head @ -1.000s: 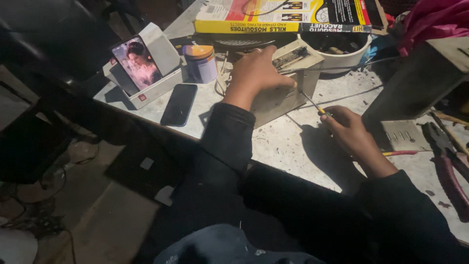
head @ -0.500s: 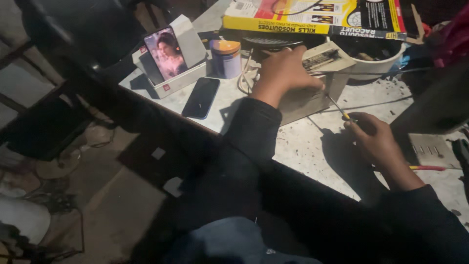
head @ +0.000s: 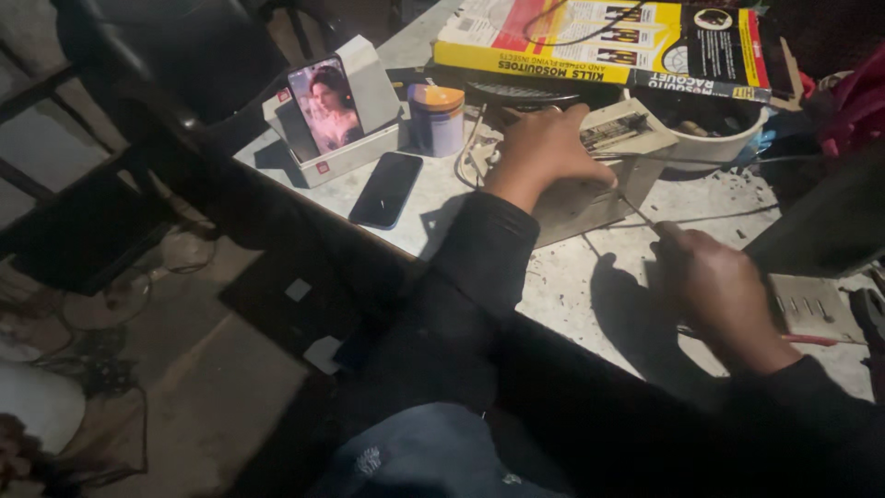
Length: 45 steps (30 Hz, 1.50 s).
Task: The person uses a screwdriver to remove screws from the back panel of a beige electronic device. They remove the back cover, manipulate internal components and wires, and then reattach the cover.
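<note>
**Screwdriver Held Against Grey Box, Box Steadied From Above**

While the worn, speckled white tabletop (head: pixel 572 304) is viewed from above, two bare hands in dark sleeves are seen at work on a pale grey, box-shaped plastic unit (head: pixel 590 189) standing near the table's middle. The left hand (head: pixel 544 148) is laid over the top of the unit, fingers spread and pressed down upon it, the thumb reaching toward the right. The right hand (head: pixel 724 290) is closed around the handle of a thin metal-shafted screwdriver (head: pixel 636 210); the handle itself is hidden within the fist, so its colour cannot be told.

The shaft is noted to run from the right hand up and to the left, its far tip meeting the unit's right face just below the left thumb. The unit therefore lies to the far left of the gripping hand, with the tool's long axis pointed straight at it. The left hand is the nearer of the two to the unit, being in contact with it.

Further left, a dark flat phone (head: pixel 386 189) lies face up, beside a white box propping a lit phone screen (head: pixel 324 106) and a small cylindrical tub with an orange lid (head: pixel 435 118). A yellow printed carton (head: pixel 599 37) rests at the far edge.
</note>
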Available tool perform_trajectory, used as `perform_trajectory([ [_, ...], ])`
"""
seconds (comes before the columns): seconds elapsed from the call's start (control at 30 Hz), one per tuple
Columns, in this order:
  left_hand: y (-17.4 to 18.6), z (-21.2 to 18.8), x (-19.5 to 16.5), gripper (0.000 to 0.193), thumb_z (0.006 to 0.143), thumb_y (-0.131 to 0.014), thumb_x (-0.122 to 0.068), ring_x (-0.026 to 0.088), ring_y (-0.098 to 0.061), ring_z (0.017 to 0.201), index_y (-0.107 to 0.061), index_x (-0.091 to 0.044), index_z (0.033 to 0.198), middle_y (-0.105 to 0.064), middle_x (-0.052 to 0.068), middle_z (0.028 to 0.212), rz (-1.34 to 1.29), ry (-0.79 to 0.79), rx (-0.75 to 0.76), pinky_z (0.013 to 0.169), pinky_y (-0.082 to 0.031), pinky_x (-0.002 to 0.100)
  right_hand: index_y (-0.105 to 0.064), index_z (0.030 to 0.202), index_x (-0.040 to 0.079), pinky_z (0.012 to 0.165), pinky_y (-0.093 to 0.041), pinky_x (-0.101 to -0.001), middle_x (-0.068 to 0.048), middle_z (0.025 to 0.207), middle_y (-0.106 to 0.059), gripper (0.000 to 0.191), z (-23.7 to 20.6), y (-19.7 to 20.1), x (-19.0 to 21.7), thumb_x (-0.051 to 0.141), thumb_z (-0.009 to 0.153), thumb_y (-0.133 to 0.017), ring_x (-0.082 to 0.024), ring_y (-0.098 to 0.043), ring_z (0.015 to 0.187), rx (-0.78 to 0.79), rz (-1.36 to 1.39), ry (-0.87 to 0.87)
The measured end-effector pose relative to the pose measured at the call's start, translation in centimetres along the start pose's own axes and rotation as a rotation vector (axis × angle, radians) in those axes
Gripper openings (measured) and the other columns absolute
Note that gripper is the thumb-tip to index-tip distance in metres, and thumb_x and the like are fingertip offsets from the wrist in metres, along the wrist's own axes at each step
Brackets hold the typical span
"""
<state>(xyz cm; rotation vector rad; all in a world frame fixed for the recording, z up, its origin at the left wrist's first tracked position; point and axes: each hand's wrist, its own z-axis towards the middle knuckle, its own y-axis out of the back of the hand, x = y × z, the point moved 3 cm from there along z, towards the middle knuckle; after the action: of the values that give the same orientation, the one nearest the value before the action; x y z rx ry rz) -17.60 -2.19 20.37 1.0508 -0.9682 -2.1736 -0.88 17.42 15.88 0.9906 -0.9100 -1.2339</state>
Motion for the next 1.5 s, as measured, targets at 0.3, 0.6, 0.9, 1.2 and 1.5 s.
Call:
perform_trajectory([
  [0.3,-0.2,0.2,-0.4,0.098,0.044,-0.089,-0.064,0.037,-0.070,0.102,-0.064,-0.014,0.124,-0.072,0.016,0.108,0.005,0.003,0.000,0.085,-0.055,0.048,-0.057,0.146,0.009,0.065,-0.059,-0.0404,-0.012,0.104,-0.069,0.048,-1.3,-5.2,-3.2,0.014,0.099,-0.063,-0.029,-0.073,0.080,-0.082,-0.206,0.070],
  [0.6,0.0,0.0,-0.8,0.098,0.048,-0.086,-0.066,0.034,-0.071,0.105,-0.063,-0.016,0.130,-0.073,0.013,0.111,0.048,0.034,0.063,0.090,-0.056,0.045,-0.070,0.128,0.003,0.075,-0.054,-0.0341,-0.018,0.104,-0.074,0.036,1.8,-11.2,-9.1,0.025,0.100,-0.069,-0.021,-0.069,0.087,0.148,0.876,-0.389],
  [0.9,-0.3,-0.2,-0.2,0.090,0.051,-0.086,-0.064,0.033,-0.072,0.108,-0.067,-0.017,0.126,-0.074,0.011,0.111,0.002,0.039,0.038,0.091,-0.056,0.045,-0.072,0.121,0.008,0.088,-0.055,-0.0420,-0.017,0.113,-0.073,0.034,1.9,-7.9,-9.4,0.031,0.097,-0.067,-0.028,-0.070,0.100,0.012,0.088,-0.119],
  [1.2,0.5,-0.3,-0.8,0.092,0.048,-0.088,-0.064,0.036,-0.071,0.104,-0.067,-0.018,0.125,-0.074,0.013,0.108,0.008,0.048,0.044,0.088,-0.057,0.047,-0.073,0.125,0.016,0.100,-0.052,-0.0487,-0.015,0.121,-0.071,0.035,0.7,-3.3,-6.6,0.038,0.099,-0.063,-0.035,-0.067,0.112,-0.072,-0.211,-0.113],
  [1.5,1.1,-2.4,-3.4,0.087,0.049,-0.084,-0.068,0.036,-0.070,0.109,-0.072,-0.018,0.119,-0.075,0.015,0.112,-0.002,-0.066,0.195,0.094,-0.054,0.044,-0.072,0.110,0.010,0.081,-0.055,-0.0439,-0.012,0.107,-0.069,0.019,-2.3,0.7,-2.5,0.024,0.098,-0.068,-0.036,-0.067,0.105,-0.279,0.279,0.052],
])
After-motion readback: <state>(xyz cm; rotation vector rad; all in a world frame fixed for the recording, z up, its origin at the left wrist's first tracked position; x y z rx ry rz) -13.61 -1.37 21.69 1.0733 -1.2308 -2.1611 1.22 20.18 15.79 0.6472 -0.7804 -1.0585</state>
